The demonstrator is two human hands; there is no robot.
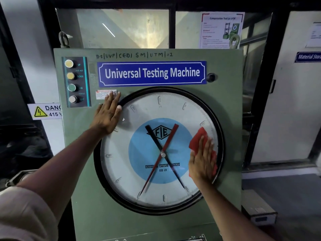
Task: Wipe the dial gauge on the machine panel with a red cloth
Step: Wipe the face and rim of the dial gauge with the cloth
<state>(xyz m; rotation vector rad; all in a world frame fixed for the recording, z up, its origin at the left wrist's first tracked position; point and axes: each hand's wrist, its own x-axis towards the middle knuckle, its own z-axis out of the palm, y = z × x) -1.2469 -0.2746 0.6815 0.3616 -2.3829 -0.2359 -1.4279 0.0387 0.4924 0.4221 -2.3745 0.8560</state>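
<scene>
A large round dial gauge (139,150) with a black rim, a pale face and a blue centre fills the green machine panel (224,94). A black and a red pointer cross over its hub. My right hand (202,160) lies flat on the gauge's right side, pressing a red cloth (198,137) against the glass; the cloth shows above and to the right of my fingers. My left hand (108,113) rests flat and spread on the panel at the gauge's upper left rim, holding nothing.
A column of push buttons (72,81) labelled up, down, on and off sits at the panel's upper left. A blue nameplate (152,73) is above the gauge, with a black knob (211,77) to its right. A danger sign (45,111) is on the left wall.
</scene>
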